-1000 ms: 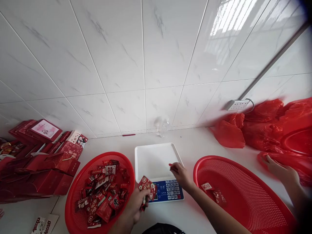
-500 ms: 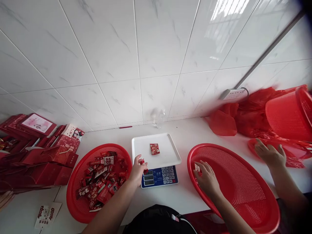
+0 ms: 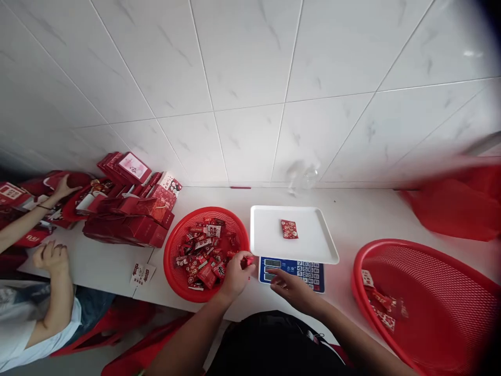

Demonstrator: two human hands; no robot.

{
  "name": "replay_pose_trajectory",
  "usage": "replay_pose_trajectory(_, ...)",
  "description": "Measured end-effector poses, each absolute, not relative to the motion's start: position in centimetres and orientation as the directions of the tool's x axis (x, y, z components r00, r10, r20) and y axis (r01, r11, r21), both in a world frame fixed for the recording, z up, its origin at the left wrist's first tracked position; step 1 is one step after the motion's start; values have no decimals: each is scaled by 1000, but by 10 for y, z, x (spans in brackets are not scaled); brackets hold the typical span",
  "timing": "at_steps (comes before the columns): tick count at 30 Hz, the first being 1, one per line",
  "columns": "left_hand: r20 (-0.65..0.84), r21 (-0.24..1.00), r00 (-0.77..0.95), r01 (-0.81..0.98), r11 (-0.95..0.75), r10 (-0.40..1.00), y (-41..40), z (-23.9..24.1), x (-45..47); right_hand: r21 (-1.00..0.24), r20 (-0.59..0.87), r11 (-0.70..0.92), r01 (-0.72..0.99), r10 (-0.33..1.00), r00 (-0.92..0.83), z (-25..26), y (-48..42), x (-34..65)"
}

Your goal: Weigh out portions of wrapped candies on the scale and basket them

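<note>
My left hand [image 3: 235, 277] is closed on a small red candy packet [image 3: 246, 260], by the right rim of a red plastic basket [image 3: 169, 271] full of mostly red candy packets. Over the blue keypad of a scale [image 3: 319, 282] is my right hand [image 3: 295, 293], its fingers apart and nothing in them. The scale's white tray [image 3: 313, 224] bears a single red printed packet [image 3: 289, 229]. In a larger red basket [image 3: 438, 308] on the right, several packets [image 3: 385, 303] lie along the left side.
Dark red gift boxes [image 3: 129, 224] stack at the left, with a printed card [image 3: 142, 273] before them. A co-worker's arms [image 3: 57, 261] are at the far left. A clear plastic object [image 3: 309, 177] stands by the wall. Red bags [image 3: 457, 203] lie at the right.
My view has swung left, bringing a co-worker into sight. My right hand has left the right basket for the scale, and packets now show in that basket. My left hand still holds its packet.
</note>
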State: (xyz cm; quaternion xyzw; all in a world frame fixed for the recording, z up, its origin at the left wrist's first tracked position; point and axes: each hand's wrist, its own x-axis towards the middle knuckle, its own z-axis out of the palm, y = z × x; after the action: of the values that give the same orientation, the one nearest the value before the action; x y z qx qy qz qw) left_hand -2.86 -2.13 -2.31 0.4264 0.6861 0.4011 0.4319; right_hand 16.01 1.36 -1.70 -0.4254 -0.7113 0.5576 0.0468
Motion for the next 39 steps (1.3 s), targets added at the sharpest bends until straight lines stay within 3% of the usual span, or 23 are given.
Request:
replay_pose_trajectory(2,-205,823,-284,468,322,937,-22,-30,-56,-807,-446,-2,591,658,-606,-21,14,168)
replay_pose_trajectory(4,-344,650,-237,638,412,909,-21,-40,-82,-778,-482,-29,628,668,-567,-25,13,177)
replay_pose_trajectory(13,-458,301,-322,821,485,829,2,-87,-128,-702,-500,-27,712,731,-465,-45,-6,199)
replay_pose_trajectory(20,-383,348,-236,859,376,893,14,-92,-135,-670,-526,-29,741,724,-447,-48,-12,200)
replay_pose_trajectory(28,-348,371,-342,805,463,873,27,-89,-162,-659,-526,-16,752,725,-445,-39,-5,195)
replay_pose_trajectory(33,-373,373,-278,829,418,885,27,-95,-153,-645,-524,-4,764,730,-439,-39,-2,198)
replay_pose_trajectory(39,-427,211,-251,907,365,869,21,-103,-115,-640,-525,10,768,725,-446,-39,-1,200)
